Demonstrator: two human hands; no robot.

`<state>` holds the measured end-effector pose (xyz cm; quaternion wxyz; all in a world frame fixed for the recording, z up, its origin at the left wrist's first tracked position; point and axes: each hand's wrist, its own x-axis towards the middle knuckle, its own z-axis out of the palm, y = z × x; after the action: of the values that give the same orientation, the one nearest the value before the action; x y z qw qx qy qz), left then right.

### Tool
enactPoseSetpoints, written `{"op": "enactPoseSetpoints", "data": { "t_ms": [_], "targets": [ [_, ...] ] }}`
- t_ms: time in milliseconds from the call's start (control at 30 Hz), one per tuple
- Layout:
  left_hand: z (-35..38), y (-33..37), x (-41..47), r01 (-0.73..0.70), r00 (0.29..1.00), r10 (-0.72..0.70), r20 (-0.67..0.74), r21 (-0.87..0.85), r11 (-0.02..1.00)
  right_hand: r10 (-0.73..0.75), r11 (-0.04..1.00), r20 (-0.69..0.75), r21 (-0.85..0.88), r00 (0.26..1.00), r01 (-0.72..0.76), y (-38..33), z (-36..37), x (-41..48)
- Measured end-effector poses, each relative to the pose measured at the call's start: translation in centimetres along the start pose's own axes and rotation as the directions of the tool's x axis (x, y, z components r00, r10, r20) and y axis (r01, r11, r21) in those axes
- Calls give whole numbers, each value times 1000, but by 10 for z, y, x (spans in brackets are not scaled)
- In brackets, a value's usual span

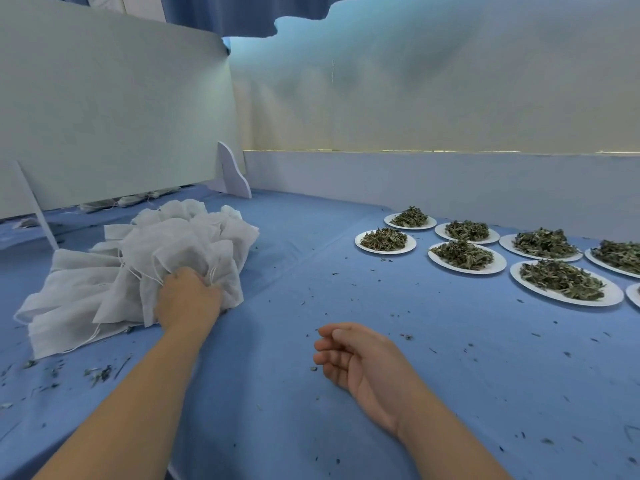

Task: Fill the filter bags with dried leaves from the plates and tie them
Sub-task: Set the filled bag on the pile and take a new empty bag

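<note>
Head view: the left grip (pixel 188 299), a bare hand, has its fingers curled into the near edge of a heap of filter bags (pixel 145 258), clutching a bunch of the white fabric together with some of the thin drawstrings. The heap lies on the left part of the worktop (pixel 346 299), which is covered in blue cloth; the bags look flat and unfilled, fanned out in loose layers, and strings trail from the heap's near side.

The right grip (pixel 360 358) rests on the cloth near the middle, well apart from the bags — palm turned partly up, fingers loosely bent, holding nothing.

Far to the right stand several white plates (pixel 614 296) in two rough rows, each heaped with dried leaves (pixel 561 278); the rows run out of view at the right edge. Neither hand is near them.

Leaf crumbs (pixel 100 372) are scattered over the cloth, thickest by the left forearm. A pale board (pixel 104 116) stands upright on white feet behind the bags — a light wall closes off the far side of the worktop.
</note>
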<state>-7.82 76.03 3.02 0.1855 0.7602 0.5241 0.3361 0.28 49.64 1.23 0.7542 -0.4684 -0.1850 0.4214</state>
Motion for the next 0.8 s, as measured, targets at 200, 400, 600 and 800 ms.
{"op": "enactPoseSetpoints", "data": {
  "t_ms": [200, 400, 600, 800],
  "targets": [
    [2, 32, -64, -48, 986, 97, 132, -336, 941, -40, 998, -104, 54, 994, 45, -3, 6, -15],
    [-2, 88, -139, -197, 867, 350, 354, -400, 895, -132, 990, -282, 8, 950, 139, -22, -1, -47],
    [-1, 149, -218, -254, 692, 518, 503, -502, 826, -170, 984, -306, -110, 937, 143, -55, -46, -118],
    [15, 210, -313, -312, 466, 652, 598, -578, 754, -264, 960, -379, -195, 887, 202, -93, -118, -202]
  ]
}}
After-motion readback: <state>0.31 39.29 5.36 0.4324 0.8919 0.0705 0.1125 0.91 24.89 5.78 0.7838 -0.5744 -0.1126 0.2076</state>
